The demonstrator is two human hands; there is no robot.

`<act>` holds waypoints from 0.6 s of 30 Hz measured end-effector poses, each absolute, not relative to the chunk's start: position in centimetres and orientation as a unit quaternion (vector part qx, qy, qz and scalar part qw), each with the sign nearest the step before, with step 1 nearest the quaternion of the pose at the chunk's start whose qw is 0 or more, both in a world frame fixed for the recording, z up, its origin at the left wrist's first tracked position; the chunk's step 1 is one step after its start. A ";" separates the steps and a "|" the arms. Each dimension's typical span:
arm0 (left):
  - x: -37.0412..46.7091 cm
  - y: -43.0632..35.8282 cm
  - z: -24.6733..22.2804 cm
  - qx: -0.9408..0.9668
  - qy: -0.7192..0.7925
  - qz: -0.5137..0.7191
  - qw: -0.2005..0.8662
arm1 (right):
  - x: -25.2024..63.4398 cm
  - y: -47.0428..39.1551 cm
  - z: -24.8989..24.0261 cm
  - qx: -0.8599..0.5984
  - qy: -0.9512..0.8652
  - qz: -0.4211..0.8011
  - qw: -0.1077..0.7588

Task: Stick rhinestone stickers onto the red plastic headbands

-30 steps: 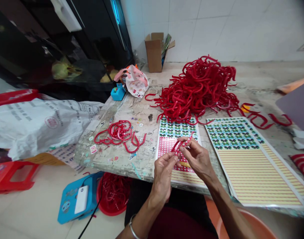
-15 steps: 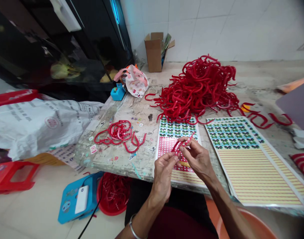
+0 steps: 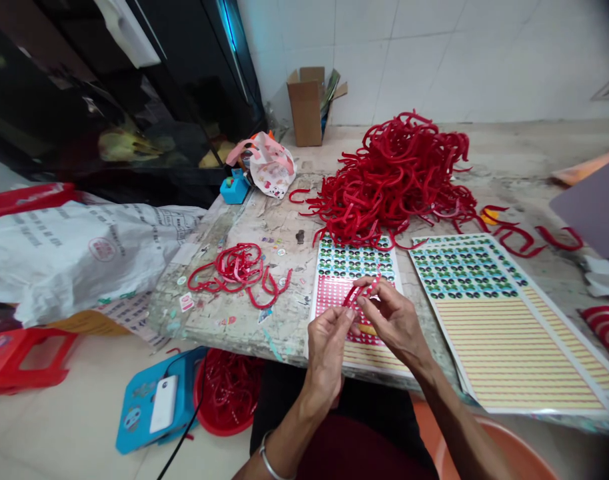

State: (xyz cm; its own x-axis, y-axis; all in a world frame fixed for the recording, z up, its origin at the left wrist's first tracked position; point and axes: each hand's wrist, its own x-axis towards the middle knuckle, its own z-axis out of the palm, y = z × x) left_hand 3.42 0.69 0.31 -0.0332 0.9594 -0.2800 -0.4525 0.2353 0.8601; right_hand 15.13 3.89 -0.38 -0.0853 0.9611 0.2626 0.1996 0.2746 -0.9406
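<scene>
My left hand (image 3: 329, 337) pinches a thin red strip (image 3: 352, 295) above the front of the table. Just to its right, my right hand (image 3: 389, 317) grips the same strip, with a dotted end sticking up past its fingers. Under both hands lies a sticker sheet (image 3: 327, 290) with green, pink and yellow bands. Behind it rises a large heap of red strips (image 3: 399, 173). A smaller tangle of red strips (image 3: 239, 263) rests to the left of my hands.
More sticker sheets (image 3: 509, 347) lie at the right. A cardboard box (image 3: 305, 110), a cloth bag (image 3: 272, 167) and a blue tape dispenser (image 3: 234, 188) stand at the back. Below the table edge are a red basin (image 3: 229, 393) and a blue stool (image 3: 139, 413).
Both hands stay in nearly the same place on the strip. The strip's dotted upper end has shifted slightly left and stands more upright. The camera view has shifted a little.
</scene>
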 end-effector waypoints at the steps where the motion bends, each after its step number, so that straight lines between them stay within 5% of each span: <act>1: 3.4 0.6 0.4 0.273 0.454 0.551 0.644 | 15.2 3.9 -0.3 -0.462 -0.622 0.394 0.495; 18: 3.4 0.7 0.5 0.234 0.429 0.540 0.686 | 15.4 3.8 -0.8 -0.463 -0.618 0.388 0.504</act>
